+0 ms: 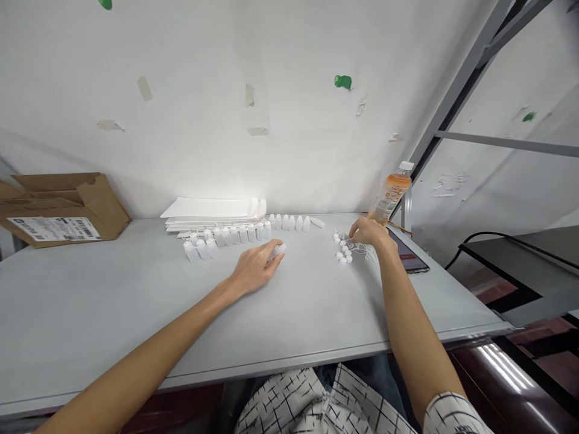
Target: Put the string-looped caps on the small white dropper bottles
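Note:
My left hand [257,265] is closed on a small white bottle [277,251] near the middle of the table. At the right, my right hand [368,232] reaches down beside a loose cluster of small white caps [344,258] and thin clear loops [362,249]; its fingertips are bent down, and whether they hold anything is too small to tell. A row of small white bottles [243,234] stands behind my left hand, with several more [289,223] continuing right. One white bottle [317,222] lies on its side at that row's right end.
White flat sheets [212,208] are stacked against the wall. An open cardboard box [67,208] sits at the far left. At the right, an orange drink bottle [389,196] leans by the metal frame, and a dark tablet [409,256] lies under my right forearm's far side.

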The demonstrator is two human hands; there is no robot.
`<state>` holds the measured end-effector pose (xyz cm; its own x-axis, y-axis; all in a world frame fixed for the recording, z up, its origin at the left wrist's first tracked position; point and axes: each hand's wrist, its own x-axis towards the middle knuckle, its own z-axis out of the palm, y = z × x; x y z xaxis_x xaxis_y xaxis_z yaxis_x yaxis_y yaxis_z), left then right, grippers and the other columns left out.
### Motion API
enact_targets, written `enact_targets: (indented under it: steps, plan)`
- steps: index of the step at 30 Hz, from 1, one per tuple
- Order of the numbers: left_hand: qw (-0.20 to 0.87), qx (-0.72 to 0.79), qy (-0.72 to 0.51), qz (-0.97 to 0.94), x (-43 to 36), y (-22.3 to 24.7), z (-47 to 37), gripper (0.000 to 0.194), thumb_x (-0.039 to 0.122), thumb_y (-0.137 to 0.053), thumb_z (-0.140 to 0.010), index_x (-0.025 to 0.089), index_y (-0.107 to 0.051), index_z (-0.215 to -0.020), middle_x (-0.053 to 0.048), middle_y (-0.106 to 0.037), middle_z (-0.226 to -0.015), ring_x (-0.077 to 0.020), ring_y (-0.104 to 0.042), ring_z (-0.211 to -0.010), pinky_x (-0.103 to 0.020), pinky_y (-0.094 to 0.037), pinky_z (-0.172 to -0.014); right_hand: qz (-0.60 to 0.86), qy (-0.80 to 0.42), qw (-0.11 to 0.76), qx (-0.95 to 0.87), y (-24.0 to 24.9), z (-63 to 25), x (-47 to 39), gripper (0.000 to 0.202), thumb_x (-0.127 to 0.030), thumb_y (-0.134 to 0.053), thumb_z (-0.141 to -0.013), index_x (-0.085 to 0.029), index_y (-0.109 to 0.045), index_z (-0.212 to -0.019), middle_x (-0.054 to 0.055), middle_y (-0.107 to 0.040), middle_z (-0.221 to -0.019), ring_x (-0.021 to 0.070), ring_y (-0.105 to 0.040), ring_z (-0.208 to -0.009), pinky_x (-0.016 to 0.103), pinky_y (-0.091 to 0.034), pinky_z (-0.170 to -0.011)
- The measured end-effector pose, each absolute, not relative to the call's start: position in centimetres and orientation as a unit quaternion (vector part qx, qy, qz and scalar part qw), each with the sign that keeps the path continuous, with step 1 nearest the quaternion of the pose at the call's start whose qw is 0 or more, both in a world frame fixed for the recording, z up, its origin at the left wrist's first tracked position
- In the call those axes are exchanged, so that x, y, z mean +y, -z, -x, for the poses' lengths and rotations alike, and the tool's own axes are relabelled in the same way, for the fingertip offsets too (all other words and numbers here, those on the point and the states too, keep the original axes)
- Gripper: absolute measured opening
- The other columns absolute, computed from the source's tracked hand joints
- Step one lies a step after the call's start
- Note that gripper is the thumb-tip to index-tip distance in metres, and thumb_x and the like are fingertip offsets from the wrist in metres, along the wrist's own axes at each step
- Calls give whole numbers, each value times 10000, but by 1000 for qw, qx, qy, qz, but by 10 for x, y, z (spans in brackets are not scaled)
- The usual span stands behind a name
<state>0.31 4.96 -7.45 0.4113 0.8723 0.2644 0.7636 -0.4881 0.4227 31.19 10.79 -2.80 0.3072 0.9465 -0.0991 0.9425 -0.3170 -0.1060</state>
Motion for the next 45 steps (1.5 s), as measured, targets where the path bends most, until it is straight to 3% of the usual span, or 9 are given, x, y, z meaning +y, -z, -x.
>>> enact_targets:
  steps: [5,14,20,28,34,39,42,45]
  plan:
    - [118,491,-231,-832,50,74,-3,398,413,-364,-970,198,-581,-1226,-35,-699,-837,-212,-624,-695,-298,-402,-644,802,-69,44,-591,35,-318,111,228,-133,-664,-760,-219,-809,-914,105,-755,-1042,274,-696,-1022,344,-509,-837]
    - [123,490,-232,-831,49,72,-4,398,409,-362,-976,197,-570,-1242,-42,-714,-879,-225,-648,-736,-314,-430,-675,806,-26,220,-549,29,-318,110,237,-244,-648,-786,-224,-810,-958,85,-763,-933,268,-689,-968,319,-500,-776]
    - [124,485,-230,-834,49,73,-3,389,408,-364,-974,207,-572,-1234,-41,-719,-905,-214,-631,-712,-310,-429,-663,784,-122,201,-575,34,-323,114,134,-227,-686,-725,-182,-793,-793,50,-709,-705,185,-642,-716,270,-439,-634]
    - [126,480,-232,-837,48,72,-4,398,405,-365,-974,201,-586,-1235,-36,-717,-857,-201,-618,-688,-303,-426,-664,763,-236,280,-533,22,-316,104,97,-188,-694,-709,-119,-692,-641,29,-579,-587,89,-426,-491,244,-315,-470]
    - [136,476,-252,-832,49,74,-3,406,424,-379,-979,206,-616,-1226,-31,-724,-853,-193,-618,-669,-307,-445,-658,683,-376,348,-520,15,-300,99,83,-191,-722,-685,-110,-704,-678,48,-612,-617,58,-355,-460,227,-227,-417]
    - [192,472,-332,-794,51,77,-5,416,470,-473,-946,194,-676,-1182,-76,-730,-1143,-201,-656,-831,-299,-481,-672,548,-467,408,-561,19,-267,98,231,-327,-795,-642,-123,-724,-724,85,-685,-820,78,-476,-579,184,-280,-420]
    - [245,457,-369,-771,53,75,-7,457,514,-530,-914,176,-708,-1167,-89,-726,-1169,-214,-644,-912,-279,-486,-639,509,-480,419,-578,22,-242,92,232,-350,-800,-633,-143,-722,-700,45,-631,-762,84,-465,-612,181,-287,-437]
    - [292,448,-383,-753,54,74,-7,495,541,-581,-881,158,-726,-1160,-95,-742,-1089,-207,-639,-868,-275,-495,-626,489,-486,428,-585,25,-221,85,255,-383,-797,-642,-153,-721,-721,1,-558,-681,73,-434,-559,194,-262,-432]
